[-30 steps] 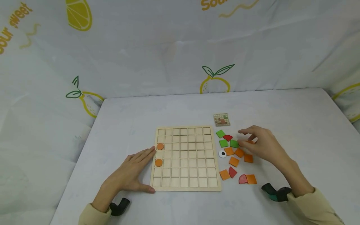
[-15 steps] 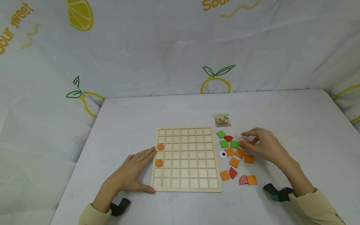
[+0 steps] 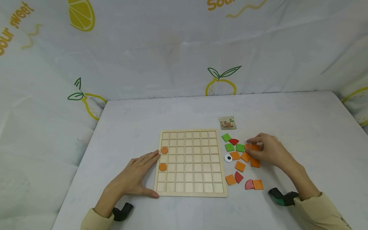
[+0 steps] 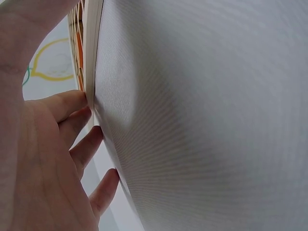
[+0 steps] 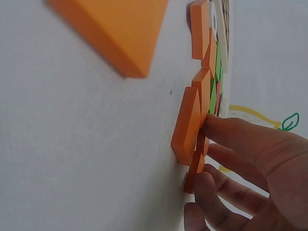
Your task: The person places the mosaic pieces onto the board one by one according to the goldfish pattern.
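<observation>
The wooden grid board (image 3: 188, 194) lies flat on the table, with an orange disc (image 3: 164, 150) and a second orange disc (image 3: 162, 167) in its left column. Along the board's left edge, my left hand (image 3: 132, 179) rests with fingers spread and thumb at the near corner; its fingertips touch the board's side (image 4: 90, 57) in the left wrist view. To the right of the board, my right hand (image 3: 267, 149) pinches another orange disc (image 3: 248, 147) between thumb and index finger, among loose pieces. Beside that disc, an orange square (image 3: 255, 148) is partly covered by the hand.
Several orange squares (image 3: 240, 166), green squares (image 3: 229, 147) and red quarter-round pieces (image 3: 238, 177) lie between board and right hand. A white eye piece (image 3: 228, 158) is near the board's right edge. A small pattern card (image 3: 227, 123) lies behind them.
My right hand's thumb and index finger have come down and closed in around the orange disc, which is now more visible between them. My left hand and the board have stayed put.
</observation>
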Motion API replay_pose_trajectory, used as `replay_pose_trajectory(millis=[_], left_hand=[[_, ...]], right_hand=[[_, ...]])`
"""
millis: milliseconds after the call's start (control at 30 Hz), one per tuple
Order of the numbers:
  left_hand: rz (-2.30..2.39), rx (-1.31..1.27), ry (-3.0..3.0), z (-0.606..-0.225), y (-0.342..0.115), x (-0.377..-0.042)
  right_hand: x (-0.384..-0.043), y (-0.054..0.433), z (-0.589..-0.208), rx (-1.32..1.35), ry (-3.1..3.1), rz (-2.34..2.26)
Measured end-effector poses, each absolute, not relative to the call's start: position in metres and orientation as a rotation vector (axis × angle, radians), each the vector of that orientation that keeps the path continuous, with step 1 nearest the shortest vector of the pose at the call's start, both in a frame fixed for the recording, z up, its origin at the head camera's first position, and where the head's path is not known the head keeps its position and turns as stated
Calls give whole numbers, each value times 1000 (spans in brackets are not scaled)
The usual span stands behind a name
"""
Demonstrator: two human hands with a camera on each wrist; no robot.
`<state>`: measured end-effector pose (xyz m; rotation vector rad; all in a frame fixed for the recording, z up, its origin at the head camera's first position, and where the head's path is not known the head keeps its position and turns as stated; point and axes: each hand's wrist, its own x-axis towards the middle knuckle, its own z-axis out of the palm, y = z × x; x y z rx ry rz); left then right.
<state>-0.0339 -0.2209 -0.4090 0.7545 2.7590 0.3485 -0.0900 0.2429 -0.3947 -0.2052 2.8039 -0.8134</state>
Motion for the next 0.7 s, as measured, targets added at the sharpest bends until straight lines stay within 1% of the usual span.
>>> replay_pose_trajectory(millis=[333, 533, 700], left_hand=[[357, 766, 2767, -409, -220, -33], [344, 779, 2774, -409, -220, -34], [335, 771, 2765, -408, -219, -33]], right_hand=[[-90, 242, -396, -221, 2810, -835], [-88, 238, -389, -179, 2805, -863], [-84, 229, -380, -229, 2818, -895]])
